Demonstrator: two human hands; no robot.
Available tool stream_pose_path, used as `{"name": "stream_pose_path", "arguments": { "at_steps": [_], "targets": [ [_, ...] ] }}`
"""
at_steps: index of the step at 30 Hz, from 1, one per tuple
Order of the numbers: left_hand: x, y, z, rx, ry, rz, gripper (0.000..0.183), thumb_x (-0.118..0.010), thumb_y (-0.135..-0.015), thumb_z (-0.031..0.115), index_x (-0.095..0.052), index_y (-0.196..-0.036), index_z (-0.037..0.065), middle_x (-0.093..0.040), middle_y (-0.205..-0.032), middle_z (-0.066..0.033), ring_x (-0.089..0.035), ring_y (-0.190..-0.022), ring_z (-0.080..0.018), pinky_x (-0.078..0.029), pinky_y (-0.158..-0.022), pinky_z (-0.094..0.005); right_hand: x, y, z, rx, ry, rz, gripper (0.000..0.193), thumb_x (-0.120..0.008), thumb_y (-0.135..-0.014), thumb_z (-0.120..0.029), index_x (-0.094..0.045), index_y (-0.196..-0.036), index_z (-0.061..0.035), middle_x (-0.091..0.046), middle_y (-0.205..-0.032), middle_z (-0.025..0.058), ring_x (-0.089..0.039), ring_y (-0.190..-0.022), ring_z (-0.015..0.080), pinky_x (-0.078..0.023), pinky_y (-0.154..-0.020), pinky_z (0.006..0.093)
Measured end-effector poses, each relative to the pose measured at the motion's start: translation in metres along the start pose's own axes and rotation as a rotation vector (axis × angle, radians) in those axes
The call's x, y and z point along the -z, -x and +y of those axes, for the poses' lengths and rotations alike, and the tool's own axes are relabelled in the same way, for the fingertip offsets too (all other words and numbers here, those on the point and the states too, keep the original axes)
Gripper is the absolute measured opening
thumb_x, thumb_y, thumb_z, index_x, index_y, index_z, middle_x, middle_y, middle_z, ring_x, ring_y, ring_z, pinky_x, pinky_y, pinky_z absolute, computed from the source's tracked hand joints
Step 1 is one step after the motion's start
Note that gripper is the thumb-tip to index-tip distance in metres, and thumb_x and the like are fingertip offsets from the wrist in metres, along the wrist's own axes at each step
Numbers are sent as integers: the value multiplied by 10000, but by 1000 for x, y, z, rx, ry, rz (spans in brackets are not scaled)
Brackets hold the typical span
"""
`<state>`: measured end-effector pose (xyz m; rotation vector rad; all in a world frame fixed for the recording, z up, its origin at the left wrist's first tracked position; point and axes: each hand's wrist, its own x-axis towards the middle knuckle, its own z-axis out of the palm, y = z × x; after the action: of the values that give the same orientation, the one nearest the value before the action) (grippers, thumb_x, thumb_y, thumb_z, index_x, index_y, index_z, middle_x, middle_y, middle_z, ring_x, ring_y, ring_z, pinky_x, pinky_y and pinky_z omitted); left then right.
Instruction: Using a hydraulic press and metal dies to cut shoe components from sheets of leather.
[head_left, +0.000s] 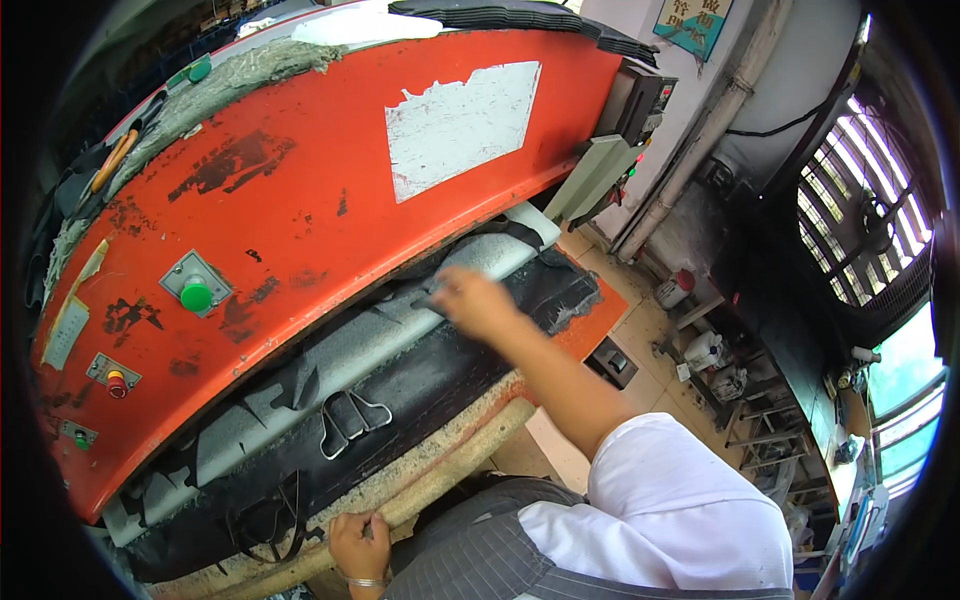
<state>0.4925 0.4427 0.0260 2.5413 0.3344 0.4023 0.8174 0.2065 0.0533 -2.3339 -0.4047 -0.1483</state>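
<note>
My right hand (474, 302) reaches out over the pale cutting board (345, 365), its fingers pinched together at dark scraps there. What sits between the fingertips is too small to make out. Close to my body, my left hand (360, 548) is closed beside the worn padded edge (440, 470); anything inside it is hidden. Black sheet material (450, 372) covers the ledge in front of the board. On it rests a bent metal cutting die (352, 420) with open loops. Torn black scraps (300, 388) lie scattered along the board.
A large orange machine beam (300, 200) curves above the board. It carries a green push button (196, 294) and a red knob (117, 384). A grey control box (592, 178) hangs at its right end. Beyond the tiled floor (640, 335), a cluttered bench (780, 360) stands near the window.
</note>
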Motion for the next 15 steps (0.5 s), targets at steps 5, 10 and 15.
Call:
{"name": "stream_pose_path", "arguments": {
  "at_steps": [5,10,15],
  "targets": [
    [11,-3,2,-94,-15,-204,245,-646,-868,239,-688,-813,5,-669,-799,-148,-626,-712,-297,-493,-650,-393,68,-60,133,-166,394,282,531,-701,-813,-337,-571,-1214,-15,-547,-1239,199,-470,-1186,369,-408,-997,432],
    [12,9,30,178,65,-356,208,-647,-854,268,-704,-828,70,-632,-798,-161,-602,-740,-335,-475,-683,-425,47,-56,166,-27,352,151,534,-744,-767,-304,-584,-1189,-19,-564,-1159,162,-487,-1109,353,-421,-968,414],
    [7,7,24,142,-6,-339,215,-657,-849,273,-702,-842,63,-623,-796,-157,-597,-738,-325,-469,-690,-418,40,-56,176,96,283,299,446,-760,-719,-234,-627,-1079,-6,-569,-1011,141,-494,-1006,341,-431,-887,408]
  ]
}}
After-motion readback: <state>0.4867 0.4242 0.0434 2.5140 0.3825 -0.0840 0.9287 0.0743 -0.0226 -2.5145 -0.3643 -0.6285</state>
